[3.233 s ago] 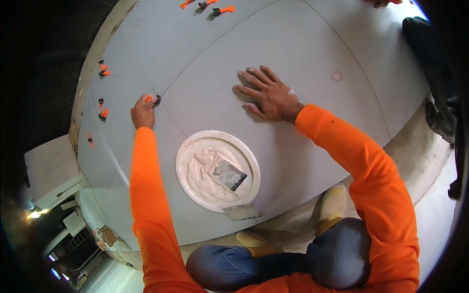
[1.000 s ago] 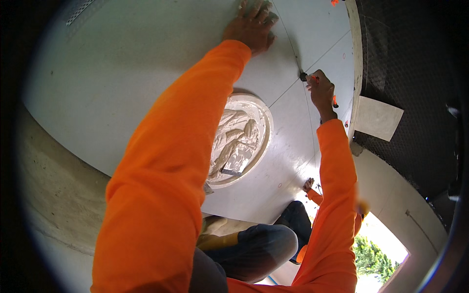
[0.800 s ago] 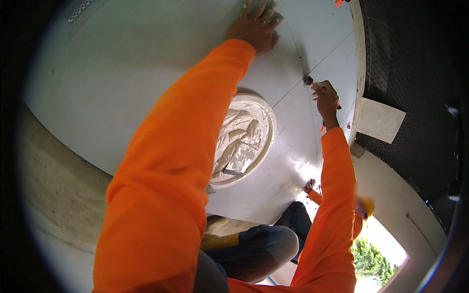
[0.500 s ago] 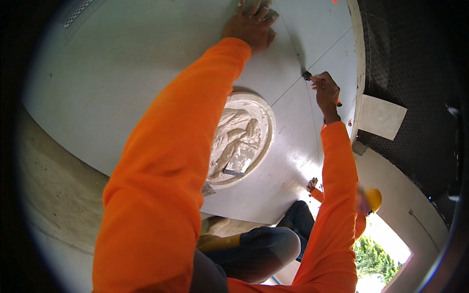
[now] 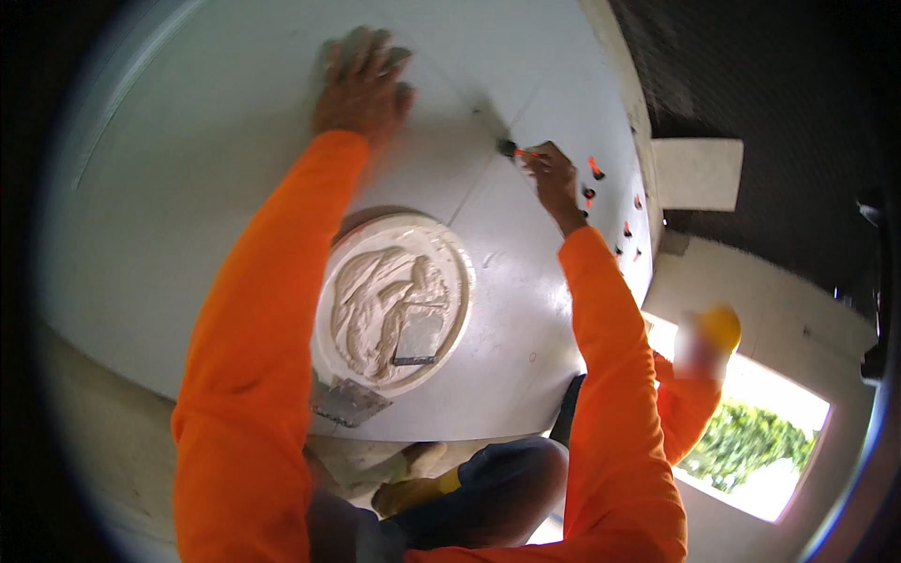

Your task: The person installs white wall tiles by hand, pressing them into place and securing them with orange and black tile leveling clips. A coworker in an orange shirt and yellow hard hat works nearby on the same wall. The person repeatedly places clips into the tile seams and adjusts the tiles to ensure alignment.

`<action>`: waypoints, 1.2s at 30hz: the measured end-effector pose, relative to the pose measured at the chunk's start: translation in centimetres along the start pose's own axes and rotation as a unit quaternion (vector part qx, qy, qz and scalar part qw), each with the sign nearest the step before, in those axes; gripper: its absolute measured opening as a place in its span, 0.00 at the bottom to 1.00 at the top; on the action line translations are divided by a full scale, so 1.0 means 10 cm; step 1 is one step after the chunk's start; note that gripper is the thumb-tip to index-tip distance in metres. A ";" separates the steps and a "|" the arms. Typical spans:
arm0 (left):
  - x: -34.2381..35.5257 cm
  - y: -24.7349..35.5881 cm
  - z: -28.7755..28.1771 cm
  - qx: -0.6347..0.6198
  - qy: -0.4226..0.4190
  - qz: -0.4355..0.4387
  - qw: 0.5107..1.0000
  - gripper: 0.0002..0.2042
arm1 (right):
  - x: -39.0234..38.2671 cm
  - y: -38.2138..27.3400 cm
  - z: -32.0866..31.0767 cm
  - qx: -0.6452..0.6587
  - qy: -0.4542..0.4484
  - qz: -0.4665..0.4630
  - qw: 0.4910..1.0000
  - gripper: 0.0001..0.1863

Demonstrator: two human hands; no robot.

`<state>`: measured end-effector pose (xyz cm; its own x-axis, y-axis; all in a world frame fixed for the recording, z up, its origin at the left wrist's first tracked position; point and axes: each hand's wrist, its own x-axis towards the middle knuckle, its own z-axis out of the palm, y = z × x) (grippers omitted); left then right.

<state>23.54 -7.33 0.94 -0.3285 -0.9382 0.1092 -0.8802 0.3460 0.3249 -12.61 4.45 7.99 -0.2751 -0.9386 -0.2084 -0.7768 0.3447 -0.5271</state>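
Observation:
My left hand (image 5: 361, 89) lies with spread fingers on the large pale grey tile (image 5: 225, 141), nothing in its grasp. Its fingers look whitish with paste. To the right, my right hand (image 5: 554, 178) is closed round an orange-handled tool (image 5: 526, 152). The tool's black head (image 5: 508, 148) is at the spot where thin tile joints meet. Between my forearms stands a round white tub (image 5: 466, 281) of thick off-white paste (image 5: 375, 300). A flat blade (image 5: 419, 340) rests in the paste. Beside the tub, near the tile's near edge, is a flat metal trowel (image 5: 352, 403).
Several small orange-and-black pieces (image 5: 627, 230) stand on the tile at right. Beyond its edge are dark mesh (image 5: 741, 75) and a loose pale tile piece (image 5: 699, 174). A person in orange with a yellow helmet (image 5: 723, 330) is at lower right, by a bright window opening (image 5: 751, 441).
The view has swung, so the tub and trowel show more fully. My left hand has shifted left across the tile. My right hand still holds the tool at the joint crossing.

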 end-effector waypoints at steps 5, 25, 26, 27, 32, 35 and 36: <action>0.03 0.06 -0.10 0.033 -0.053 -0.024 0.998 0.32 | -0.12 0.05 0.09 0.064 0.019 0.058 0.996 0.08; 0.09 0.05 -0.12 0.044 -0.039 -0.070 0.996 0.34 | -0.16 -0.10 0.18 0.021 0.067 -0.076 0.995 0.05; 0.10 0.05 -0.12 0.049 -0.050 -0.071 0.995 0.34 | -0.12 -0.15 0.19 -0.007 0.063 -0.072 0.995 0.05; 0.09 0.05 -0.11 0.054 -0.063 -0.072 0.994 0.35 | -0.09 -0.20 0.18 -0.035 0.058 -0.067 0.995 0.06; 0.08 0.03 -0.07 0.012 -0.018 -0.065 0.998 0.33 | 0.04 -0.45 0.16 -0.116 0.021 -0.063 0.991 0.06; 0.07 0.03 -0.05 0.010 -0.012 -0.067 0.998 0.33 | 0.10 -0.55 0.17 -0.133 0.018 -0.095 0.986 0.06; 0.06 0.03 -0.04 0.013 -0.005 -0.065 0.998 0.33 | 0.11 -0.58 0.17 -0.161 0.006 -0.080 0.984 0.06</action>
<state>23.19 -7.80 1.50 -0.2149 -0.9749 0.0586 -0.9240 0.2224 0.3112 -7.43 1.50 9.37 -0.1387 -0.9813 -0.1336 -0.9494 0.1701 -0.2640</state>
